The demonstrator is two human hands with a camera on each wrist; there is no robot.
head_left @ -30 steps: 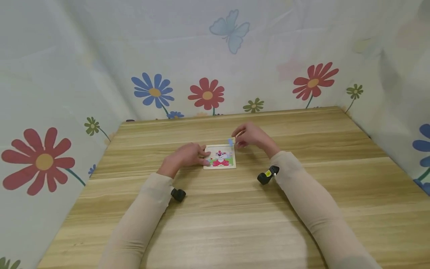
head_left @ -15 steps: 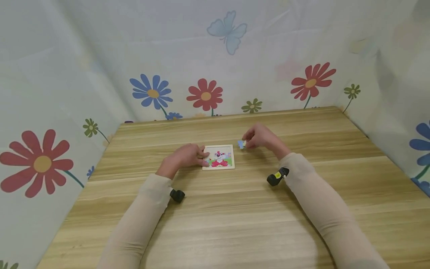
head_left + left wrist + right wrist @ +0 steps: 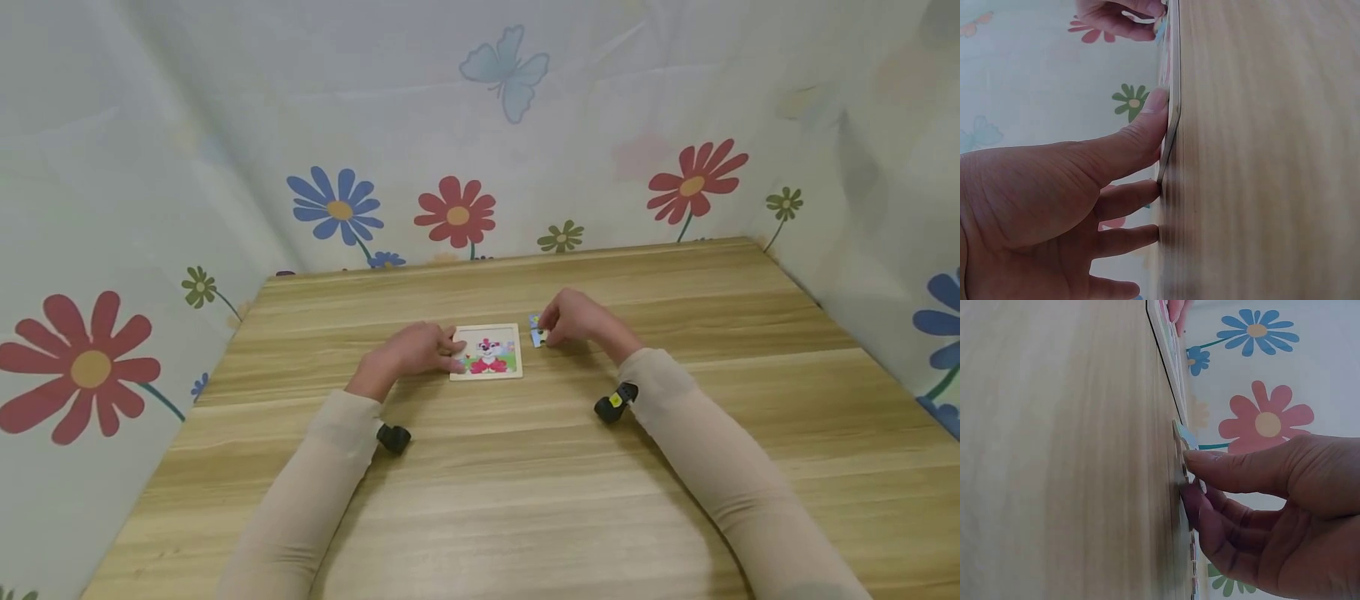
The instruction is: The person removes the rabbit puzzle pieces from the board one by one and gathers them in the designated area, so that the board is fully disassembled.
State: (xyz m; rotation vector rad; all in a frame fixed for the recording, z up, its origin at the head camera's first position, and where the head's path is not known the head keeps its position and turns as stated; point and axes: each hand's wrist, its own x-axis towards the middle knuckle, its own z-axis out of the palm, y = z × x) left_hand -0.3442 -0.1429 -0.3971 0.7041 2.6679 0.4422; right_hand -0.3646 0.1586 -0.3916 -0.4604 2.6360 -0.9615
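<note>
A square puzzle board (image 3: 486,374) with a pale frame and a cartoon animal picture lies on the wooden table. Its upper part shows bare backing. My left hand (image 3: 414,350) steadies the board's left side. In the left wrist view, the thumb (image 3: 1141,128) presses on the board while the other fingers stay fairly straight near its edge. Just right of the board, my right hand (image 3: 576,318) pinches a small puzzle piece (image 3: 1183,439) between thumb and fingers, close to the tabletop. Another blue puzzle piece (image 3: 534,319) shows beside those fingers, which partly hide both pieces.
More thin piece edges (image 3: 1194,553) show below the right fingers in the right wrist view. The wooden table (image 3: 495,467) ends at a flower-printed cloth (image 3: 390,108) behind and at the sides. Small black cameras sit on both wrists.
My right hand has carried the puzzle piece from the board's upper right corner out to the right, then slightly nearer and down. The left hand stays on the board.
</note>
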